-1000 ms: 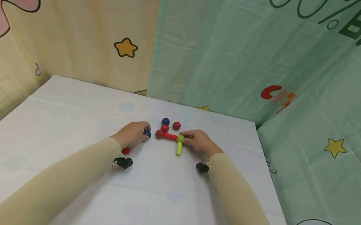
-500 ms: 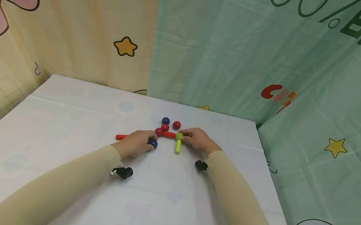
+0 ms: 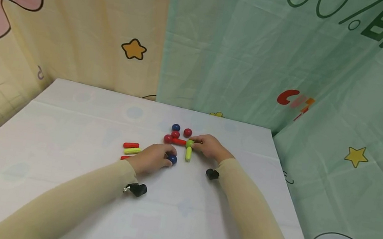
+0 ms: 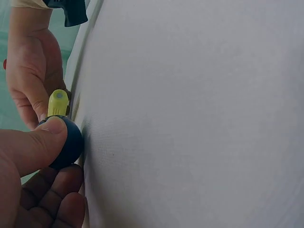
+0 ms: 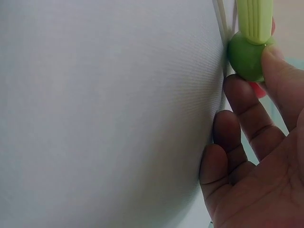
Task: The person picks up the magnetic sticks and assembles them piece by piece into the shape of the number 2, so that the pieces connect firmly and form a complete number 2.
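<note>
My left hand (image 3: pixel 153 158) pinches a dark blue ball (image 3: pixel 172 159) between thumb and fingers, low over the table. In the left wrist view the thumb presses on that blue ball (image 4: pixel 71 145). My right hand (image 3: pixel 210 148) pinches a green ball (image 5: pixel 246 57). From this green ball a yellow-green stick (image 3: pixel 188 154) points toward me. A red stick (image 3: pixel 179 142) runs left from it to a red ball (image 3: pixel 168 139). The blue ball is just left of the yellow-green stick's near end.
Behind the joined pieces lie a blue ball (image 3: pixel 176 127) and two more red balls, one at the right (image 3: pixel 187 132). Left of my left hand lie a red stick (image 3: pixel 131 145), a yellow-green stick (image 3: pixel 132 151) and another red stick (image 3: pixel 125 158), partly hidden. The white table (image 3: pixel 179 214) meets curtains at the back.
My left hand has moved right and toward me with the blue ball, nearing the yellow-green stick and uncovering the loose sticks. My right hand and the joined pieces have barely shifted.
</note>
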Available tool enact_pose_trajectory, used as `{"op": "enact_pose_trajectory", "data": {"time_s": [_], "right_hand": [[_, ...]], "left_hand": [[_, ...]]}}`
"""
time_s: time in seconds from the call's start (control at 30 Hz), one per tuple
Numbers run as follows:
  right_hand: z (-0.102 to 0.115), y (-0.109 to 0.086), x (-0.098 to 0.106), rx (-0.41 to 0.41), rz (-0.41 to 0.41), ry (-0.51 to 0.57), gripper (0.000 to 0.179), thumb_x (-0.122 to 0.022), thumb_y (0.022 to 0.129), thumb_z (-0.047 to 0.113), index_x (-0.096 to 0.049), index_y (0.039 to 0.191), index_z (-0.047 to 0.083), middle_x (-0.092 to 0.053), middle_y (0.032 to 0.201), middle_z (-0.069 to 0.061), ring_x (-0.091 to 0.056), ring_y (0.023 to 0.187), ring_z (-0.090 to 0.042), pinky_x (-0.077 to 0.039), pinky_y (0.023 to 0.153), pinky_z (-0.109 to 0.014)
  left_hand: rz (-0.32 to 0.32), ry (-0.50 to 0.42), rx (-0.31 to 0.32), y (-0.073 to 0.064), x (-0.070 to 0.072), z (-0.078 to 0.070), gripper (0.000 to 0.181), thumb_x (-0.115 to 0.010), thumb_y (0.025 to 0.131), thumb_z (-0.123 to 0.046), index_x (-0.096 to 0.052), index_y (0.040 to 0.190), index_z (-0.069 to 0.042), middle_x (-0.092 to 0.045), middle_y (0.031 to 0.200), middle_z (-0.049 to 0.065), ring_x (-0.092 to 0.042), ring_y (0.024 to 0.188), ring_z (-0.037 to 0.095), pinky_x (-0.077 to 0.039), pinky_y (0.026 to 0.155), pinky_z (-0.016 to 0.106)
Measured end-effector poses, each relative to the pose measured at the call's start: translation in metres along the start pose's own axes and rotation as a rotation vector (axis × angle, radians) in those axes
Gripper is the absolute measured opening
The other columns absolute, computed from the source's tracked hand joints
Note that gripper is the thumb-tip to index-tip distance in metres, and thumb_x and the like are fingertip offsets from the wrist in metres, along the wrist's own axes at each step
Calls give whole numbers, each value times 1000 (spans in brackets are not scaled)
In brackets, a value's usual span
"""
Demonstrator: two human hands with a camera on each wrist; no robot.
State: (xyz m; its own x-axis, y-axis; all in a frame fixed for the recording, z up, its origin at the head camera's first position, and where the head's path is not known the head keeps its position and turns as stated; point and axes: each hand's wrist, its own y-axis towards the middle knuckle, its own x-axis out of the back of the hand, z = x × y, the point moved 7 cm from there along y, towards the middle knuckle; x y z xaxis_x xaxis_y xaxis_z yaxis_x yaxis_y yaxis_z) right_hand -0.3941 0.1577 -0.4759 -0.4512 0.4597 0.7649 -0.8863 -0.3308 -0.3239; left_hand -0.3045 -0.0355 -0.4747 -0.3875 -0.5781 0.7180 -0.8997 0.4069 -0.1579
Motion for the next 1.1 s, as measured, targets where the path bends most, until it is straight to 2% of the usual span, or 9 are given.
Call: {"op": "enact_pose_trajectory", "data": {"time_s": [0.3, 0.63, 0.73, 0.97, 1.1], "right_hand": [[1, 2, 0, -3, 0, -19, 37, -65, 106, 30, -68, 143, 26, -65, 146, -5, -55, 137, -28, -39, 122, -52], [-1, 3, 0, -15, -7, -20, 37, -65, 105, 31, -68, 142, 27, -64, 148, -5, -54, 140, -29, -39, 123, -53], [-1, 4, 0, -7, -12, -19, 37, -66, 105, 31, -69, 142, 26, -64, 148, -5, -55, 137, -28, -39, 122, -52], [-1, 4, -2, 10, -7, -18, 36, -65, 105, 32, -69, 141, 27, -69, 140, -4, -57, 118, -25, -47, 114, -47], [0, 3, -2, 9, -10, -5, 36, -66, 105, 31, -69, 140, 27, -70, 137, -3, -56, 114, -25, -49, 110, -45]], "left_hand": [[1, -83, -19, 8, -11, -5, 36, -77, 97, -21, -68, 132, -19, -71, 122, -3, -66, 107, 17, -54, 107, 42], [-3, -62, -43, 10, -17, -16, 37, -78, 96, -22, -69, 131, -18, -72, 118, -2, -65, 107, 18, -53, 108, 44], [-2, -50, -46, 11, -19, -18, 37, -79, 96, -23, -69, 131, -18, -73, 118, -2, -65, 109, 17, -53, 108, 44], [-8, -45, -39, 13, -23, -21, 39, -79, 96, -24, -68, 133, -18, -73, 121, -1, -65, 112, 18, -53, 108, 44], [-13, -34, -36, 15, -24, -24, 38, -79, 96, -25, -68, 132, -19, -73, 122, 0, -66, 115, 19, -52, 110, 45]]}}
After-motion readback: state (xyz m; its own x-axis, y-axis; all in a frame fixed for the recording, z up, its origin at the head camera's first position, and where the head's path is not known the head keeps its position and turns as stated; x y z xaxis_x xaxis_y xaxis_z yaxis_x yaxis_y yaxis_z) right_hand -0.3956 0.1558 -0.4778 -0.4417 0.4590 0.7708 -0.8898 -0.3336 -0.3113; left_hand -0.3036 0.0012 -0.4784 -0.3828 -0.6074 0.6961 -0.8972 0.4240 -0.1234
